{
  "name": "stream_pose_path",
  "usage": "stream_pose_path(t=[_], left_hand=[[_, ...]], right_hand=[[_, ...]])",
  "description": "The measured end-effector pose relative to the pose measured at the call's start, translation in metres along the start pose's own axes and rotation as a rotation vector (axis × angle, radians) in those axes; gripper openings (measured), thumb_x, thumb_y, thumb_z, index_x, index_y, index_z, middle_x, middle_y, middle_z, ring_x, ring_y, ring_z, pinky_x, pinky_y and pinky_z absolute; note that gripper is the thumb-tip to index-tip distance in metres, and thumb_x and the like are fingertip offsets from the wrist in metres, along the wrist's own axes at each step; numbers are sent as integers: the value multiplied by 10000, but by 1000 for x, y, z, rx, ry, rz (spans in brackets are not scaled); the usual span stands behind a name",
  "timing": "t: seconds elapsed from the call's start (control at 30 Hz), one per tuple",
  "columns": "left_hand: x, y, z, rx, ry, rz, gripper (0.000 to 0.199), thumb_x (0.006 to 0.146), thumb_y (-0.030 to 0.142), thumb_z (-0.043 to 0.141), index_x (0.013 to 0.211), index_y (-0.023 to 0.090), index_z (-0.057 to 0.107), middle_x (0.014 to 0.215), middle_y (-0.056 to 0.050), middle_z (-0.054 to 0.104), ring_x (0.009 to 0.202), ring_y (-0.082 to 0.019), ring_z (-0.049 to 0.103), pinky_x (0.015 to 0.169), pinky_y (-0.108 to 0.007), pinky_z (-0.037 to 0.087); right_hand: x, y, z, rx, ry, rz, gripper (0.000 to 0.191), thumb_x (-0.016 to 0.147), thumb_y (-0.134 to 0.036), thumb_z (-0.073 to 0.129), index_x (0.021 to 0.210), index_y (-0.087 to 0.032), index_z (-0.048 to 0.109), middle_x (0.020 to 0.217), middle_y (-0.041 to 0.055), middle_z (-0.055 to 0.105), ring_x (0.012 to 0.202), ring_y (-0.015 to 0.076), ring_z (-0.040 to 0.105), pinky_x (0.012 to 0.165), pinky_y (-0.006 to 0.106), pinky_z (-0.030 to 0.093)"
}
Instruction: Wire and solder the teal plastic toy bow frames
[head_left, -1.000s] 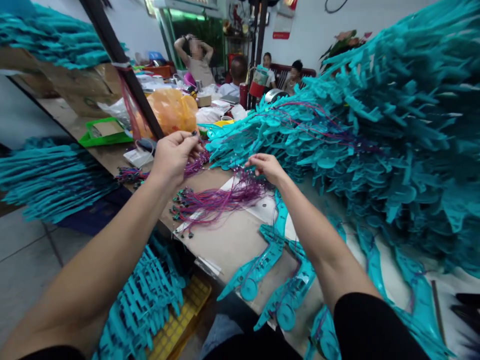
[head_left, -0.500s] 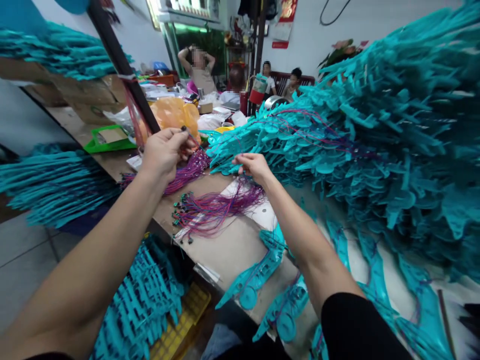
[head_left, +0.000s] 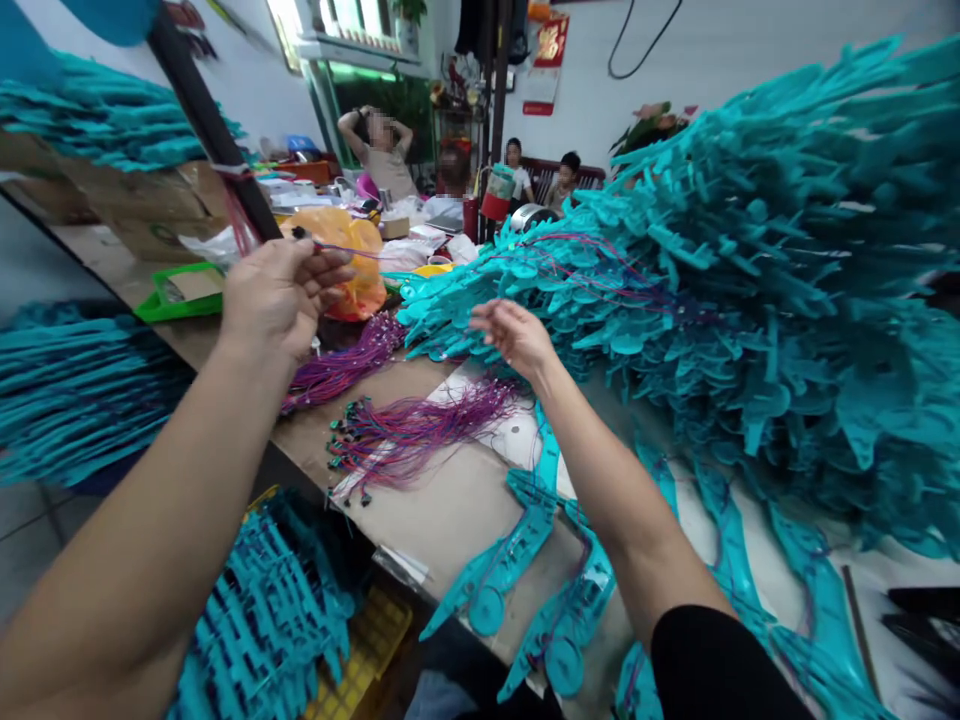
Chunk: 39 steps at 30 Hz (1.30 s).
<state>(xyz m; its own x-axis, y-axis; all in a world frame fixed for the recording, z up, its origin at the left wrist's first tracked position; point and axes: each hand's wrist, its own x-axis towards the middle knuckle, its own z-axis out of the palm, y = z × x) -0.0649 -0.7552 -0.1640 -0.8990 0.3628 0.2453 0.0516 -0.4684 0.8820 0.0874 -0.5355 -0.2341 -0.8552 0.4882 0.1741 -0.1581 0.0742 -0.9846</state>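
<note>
Well, far to the left of your left fingers a low stack (head_left: 75, 390) of teal parts stands beside the table (head_left: 442, 515), and above it another batch (head_left: 112, 110) lies on cardboard boxes (head_left: 161, 205). Nearer those fingers, just to their left, is a green tray (head_left: 159, 307), with a dark post (head_left: 206, 125) slanting down behind your hand. Your left hand (head_left: 266, 295) is raised over the table, thumb and fingertips together, clamped on a thin wire (head_left: 349, 250); its black plug (head_left: 300, 233) sticks up at the thumb, and the strand runs off to the right of your fingertips until it is too fine to follow. Below that hand, down past the table edge, teal parts (head_left: 262, 610) fill a yellow crate (head_left: 379, 630). Just beyond the left fingers is an orange bag (head_left: 364, 275), and to their lower right lies one wire bundle (head_left: 349, 362). Between your hands, far back, a person (head_left: 391, 172) sits with both arms up. A nearer bundle (head_left: 427, 430) lies below and left of your right fingers, plugs towards you. Your right hand (head_left: 517, 338) has its fingers curled; you cannot tell whether they grip the strand. Beneath it lie two jointed pieces (head_left: 517, 540) with wires along them, and behind and right of those fingers rises a big teal heap (head_left: 697, 270).
</note>
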Motion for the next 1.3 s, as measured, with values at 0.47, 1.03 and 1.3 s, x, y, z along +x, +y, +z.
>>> stream_pose_path(t=[0.47, 1.03, 1.3], left_hand=[[10, -4, 23, -103, -51, 9, 46, 727, 207, 579, 745, 164, 576, 675, 1, 709, 616, -120, 689, 487, -179, 493], [28, 0, 9, -99, 47, -55, 102, 796, 170, 513, 721, 157, 581, 604, 37, 626, 565, -85, 600, 482, -189, 408], [54, -45, 120, 24, -183, -61, 58, 719, 169, 616, 680, 134, 589, 668, -2, 616, 573, -89, 522, 534, -213, 395]], right_hand=[[-2, -6, 0, -218, -133, 12, 168, 847, -314, 599, 793, -159, 637, 810, 33, 727, 814, 165, 687, 622, 211, 512], [-61, -50, -34, -112, 17, -50, 194, 752, -327, 672, 848, -159, 684, 786, 30, 716, 765, 133, 671, 722, 232, 497], [-145, -140, -131, -590, 401, -151, 329, 779, -388, 690, 1034, -181, 712, 625, -15, 604, 517, 97, 513, 531, 244, 435]])
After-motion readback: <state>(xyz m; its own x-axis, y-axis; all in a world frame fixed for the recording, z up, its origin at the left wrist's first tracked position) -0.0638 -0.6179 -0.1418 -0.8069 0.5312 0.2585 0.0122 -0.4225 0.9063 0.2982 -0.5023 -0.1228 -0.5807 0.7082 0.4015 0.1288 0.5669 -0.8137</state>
